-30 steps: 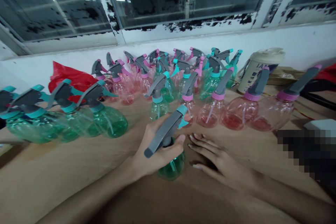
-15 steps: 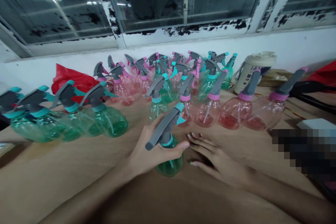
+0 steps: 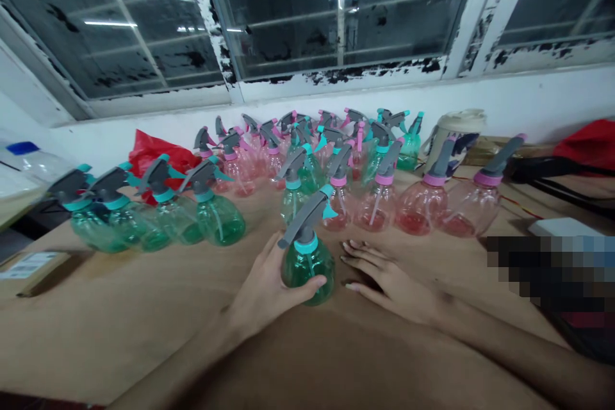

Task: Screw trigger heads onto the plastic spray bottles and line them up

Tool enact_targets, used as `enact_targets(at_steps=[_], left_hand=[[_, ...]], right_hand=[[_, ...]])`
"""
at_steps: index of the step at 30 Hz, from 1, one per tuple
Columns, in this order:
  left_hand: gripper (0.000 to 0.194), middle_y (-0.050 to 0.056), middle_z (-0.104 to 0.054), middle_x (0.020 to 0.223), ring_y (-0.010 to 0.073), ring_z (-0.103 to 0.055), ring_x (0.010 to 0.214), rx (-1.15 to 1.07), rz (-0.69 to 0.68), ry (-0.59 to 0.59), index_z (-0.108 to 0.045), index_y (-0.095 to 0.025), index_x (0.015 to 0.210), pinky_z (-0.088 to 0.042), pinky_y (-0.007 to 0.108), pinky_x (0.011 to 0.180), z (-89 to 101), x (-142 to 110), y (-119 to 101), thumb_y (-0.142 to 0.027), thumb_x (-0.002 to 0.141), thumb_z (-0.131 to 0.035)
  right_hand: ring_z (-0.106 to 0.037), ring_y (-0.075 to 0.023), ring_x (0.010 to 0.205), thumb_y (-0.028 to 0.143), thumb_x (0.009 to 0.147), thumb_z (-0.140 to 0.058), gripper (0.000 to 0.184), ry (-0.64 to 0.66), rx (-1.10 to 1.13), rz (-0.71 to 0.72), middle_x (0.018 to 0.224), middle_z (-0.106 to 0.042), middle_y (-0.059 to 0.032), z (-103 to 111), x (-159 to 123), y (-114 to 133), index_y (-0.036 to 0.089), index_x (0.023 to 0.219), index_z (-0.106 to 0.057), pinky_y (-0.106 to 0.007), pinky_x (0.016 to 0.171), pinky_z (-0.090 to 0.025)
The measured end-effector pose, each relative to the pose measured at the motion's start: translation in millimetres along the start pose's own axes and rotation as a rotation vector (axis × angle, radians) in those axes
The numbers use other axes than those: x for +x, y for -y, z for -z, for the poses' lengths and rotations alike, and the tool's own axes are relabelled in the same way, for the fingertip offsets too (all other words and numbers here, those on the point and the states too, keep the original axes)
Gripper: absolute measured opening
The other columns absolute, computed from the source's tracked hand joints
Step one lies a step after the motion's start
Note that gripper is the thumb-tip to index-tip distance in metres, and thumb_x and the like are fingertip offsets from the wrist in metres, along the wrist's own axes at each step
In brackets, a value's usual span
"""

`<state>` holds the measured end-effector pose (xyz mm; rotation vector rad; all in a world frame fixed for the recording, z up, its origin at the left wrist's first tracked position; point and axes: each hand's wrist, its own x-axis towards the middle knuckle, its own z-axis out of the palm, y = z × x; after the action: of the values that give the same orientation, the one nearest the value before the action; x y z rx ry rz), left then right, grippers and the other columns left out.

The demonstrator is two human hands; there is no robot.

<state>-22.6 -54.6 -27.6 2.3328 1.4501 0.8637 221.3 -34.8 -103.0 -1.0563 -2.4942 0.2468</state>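
Observation:
In the head view a green spray bottle point(image 3: 307, 269) stands upright at the middle of the table, with a grey trigger head and a turquoise collar. Around the left side of its body my left hand point(image 3: 271, 288) is closed, the thumb across the front; the other fingers are partly hidden behind it. Just right of the bottle, my right hand point(image 3: 391, 282) rests on the tabletop with fingers stretched out, holding nothing. Behind it is a row of pink spray bottles point(image 3: 377, 208), with one pale green spray bottle point(image 3: 294, 202) at the row's left end.
Several green spray bottles point(image 3: 221, 221) line up on the left of the table point(image 3: 158, 307). More bottles crowd the wall near a red bag point(image 3: 148, 154) and a white cup point(image 3: 456, 134). A small box point(image 3: 36, 272) lies far left; black cables point(image 3: 567, 189) lie right.
My left hand has slid from the bottle's neck down to its body. The camera view has shifted slightly, and my right hand stays nearly in place.

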Motion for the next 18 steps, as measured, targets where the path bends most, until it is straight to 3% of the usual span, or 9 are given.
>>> enact_targets(at_steps=[7,14,18], left_hand=[[0.056,0.008,-0.06,0.11,0.0291,-0.058,0.099,0.164,0.018,-0.081,-0.045,-0.023,0.122,-0.049,0.044,0.081,15.6,-12,17,-0.047,0.075,-0.062],[0.041,0.009,-0.063,0.097,0.0311,-0.057,0.099,0.193,0.081,-0.18,-0.054,-0.018,0.102,-0.047,0.047,0.084,35.9,-15,55,-0.048,0.075,-0.062],[0.049,0.009,-0.062,0.105,0.0272,-0.06,0.095,0.145,0.092,-0.232,-0.047,-0.019,0.112,-0.05,0.044,0.081,40.5,-11,68,-0.048,0.076,-0.062]], right_hand=[[-0.057,-0.0237,0.11,0.039,0.091,-0.042,0.036,-0.062,-0.094,-0.05,0.123,-0.059,-0.0085,16,19,16,0.021,0.12,-0.053,-0.043,0.09,-0.048],[-0.065,-0.0258,0.09,0.041,0.088,-0.046,0.037,-0.241,-0.159,-0.201,0.113,-0.063,-0.0082,38,71,46,0.02,0.117,-0.054,-0.042,0.073,-0.053],[-0.064,-0.0297,0.086,0.044,0.087,-0.044,0.048,-0.298,-0.167,-0.262,0.116,-0.061,-0.0143,37,100,54,0.014,0.124,-0.049,-0.046,0.072,-0.052]])
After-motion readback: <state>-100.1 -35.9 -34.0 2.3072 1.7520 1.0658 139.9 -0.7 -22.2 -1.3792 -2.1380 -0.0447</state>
